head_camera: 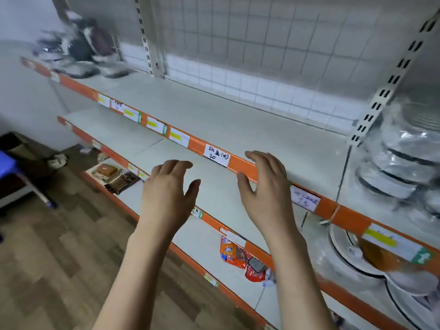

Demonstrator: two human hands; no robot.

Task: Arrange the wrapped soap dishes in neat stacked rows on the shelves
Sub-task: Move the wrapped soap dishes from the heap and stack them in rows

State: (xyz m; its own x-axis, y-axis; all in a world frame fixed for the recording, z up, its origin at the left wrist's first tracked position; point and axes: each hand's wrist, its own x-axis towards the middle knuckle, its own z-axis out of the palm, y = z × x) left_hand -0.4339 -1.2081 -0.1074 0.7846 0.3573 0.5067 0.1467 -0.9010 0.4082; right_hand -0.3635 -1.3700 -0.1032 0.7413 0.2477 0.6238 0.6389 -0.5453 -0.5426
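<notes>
A stack of plastic-wrapped round dishes (402, 163) with dark rims stands at the right end of the upper shelf (238, 120). More wrapped dark items (81, 51) lie blurred at that shelf's far left end. My left hand (166, 194) and my right hand (266, 194) hover side by side in front of the shelves, fingers relaxed and spread, holding nothing. The right hand's fingertips are near the upper shelf's orange front rail (197, 145). Large wrapped plates (357, 258) lie on the middle shelf at the right.
Orange snack packets (240, 256) lie on the lower shelf under my right forearm. A flat package and a dark box (114, 175) sit at that shelf's left end. Price labels line the orange rails. A wooden floor and a blue stool (7, 163) are at left.
</notes>
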